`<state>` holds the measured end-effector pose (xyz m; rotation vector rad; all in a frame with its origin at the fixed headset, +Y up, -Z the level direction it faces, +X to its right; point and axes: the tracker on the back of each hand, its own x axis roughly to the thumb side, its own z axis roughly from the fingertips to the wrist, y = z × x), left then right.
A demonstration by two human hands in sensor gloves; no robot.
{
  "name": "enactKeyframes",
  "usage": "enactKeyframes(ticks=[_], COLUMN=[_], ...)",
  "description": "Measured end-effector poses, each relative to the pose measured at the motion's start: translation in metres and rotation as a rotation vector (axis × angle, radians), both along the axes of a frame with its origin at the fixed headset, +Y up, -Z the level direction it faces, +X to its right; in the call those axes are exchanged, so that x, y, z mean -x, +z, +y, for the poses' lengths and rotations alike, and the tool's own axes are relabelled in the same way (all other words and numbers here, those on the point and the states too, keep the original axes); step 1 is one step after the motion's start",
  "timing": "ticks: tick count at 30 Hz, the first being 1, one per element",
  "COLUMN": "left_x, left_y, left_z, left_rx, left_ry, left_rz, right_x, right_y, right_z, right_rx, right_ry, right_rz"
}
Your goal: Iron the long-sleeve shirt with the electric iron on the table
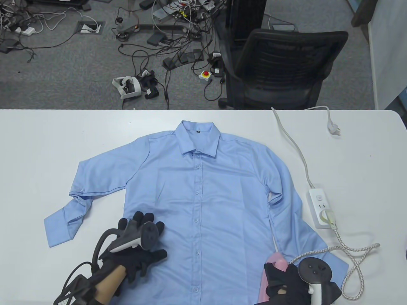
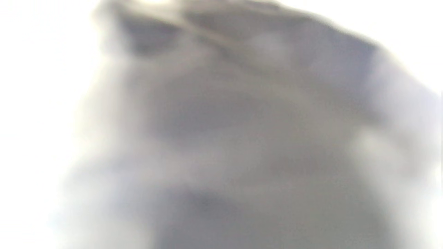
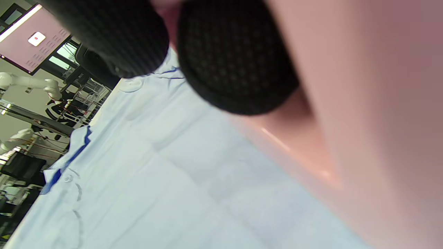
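A light blue long-sleeve shirt (image 1: 203,197) lies buttoned and face up on the white table (image 1: 47,143), collar to the far side. My left hand (image 1: 143,244) presses flat on the shirt's lower left front, fingers spread. My right hand (image 1: 283,281) grips the handle of a pink electric iron (image 1: 275,265) standing on the shirt's lower right front near the hem. In the right wrist view, gloved fingers (image 3: 235,62) curl round the pink iron (image 3: 363,121) above the shirt fabric (image 3: 155,180). The left wrist view is a blur.
A white power strip (image 1: 321,203) lies right of the shirt, with the iron's braided cord (image 1: 353,257) plugged in and looped near the table's right front. Its own cord (image 1: 295,146) runs to the far edge. A black office chair (image 1: 279,66) stands beyond the table.
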<state>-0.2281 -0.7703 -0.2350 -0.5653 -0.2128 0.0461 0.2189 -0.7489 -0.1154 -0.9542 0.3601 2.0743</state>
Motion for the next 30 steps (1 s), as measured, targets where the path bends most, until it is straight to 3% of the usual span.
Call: enactKeyframes(ticks=[4, 8, 11, 15, 20, 24, 30], left_x=[0.049, 0.076, 0.079, 0.078, 0.079, 0.081, 0.081], left_y=[-0.010, -0.014, -0.016, -0.015, -0.015, -0.015, -0.018], left_z=[0.014, 0.015, 0.009, 0.003, 0.007, 0.007, -0.004], left_rx=[-0.011, 0.006, 0.026, 0.073, 0.035, 0.024, 0.092], left_ry=[0.130, 0.416, 0.330, 0.245, 0.243, 0.201, 0.173], left_rz=[0.152, 0.286, 0.292, 0.278, 0.279, 0.291, 0.300], right_x=[0.007, 0.043, 0.084, 0.142, 0.195, 0.227, 0.262], right_y=[-0.021, -0.066, -0.101, -0.144, -0.185, -0.215, -0.246], right_z=[0.020, 0.069, 0.101, 0.121, 0.115, 0.089, 0.053], right_rx=[-0.067, -0.154, -0.234, -0.256, -0.297, -0.217, -0.201], right_ry=[-0.172, -0.218, -0.213, -0.171, -0.259, -0.425, -0.404], right_rz=[-0.002, 0.139, 0.237, 0.369, 0.442, 0.498, 0.609])
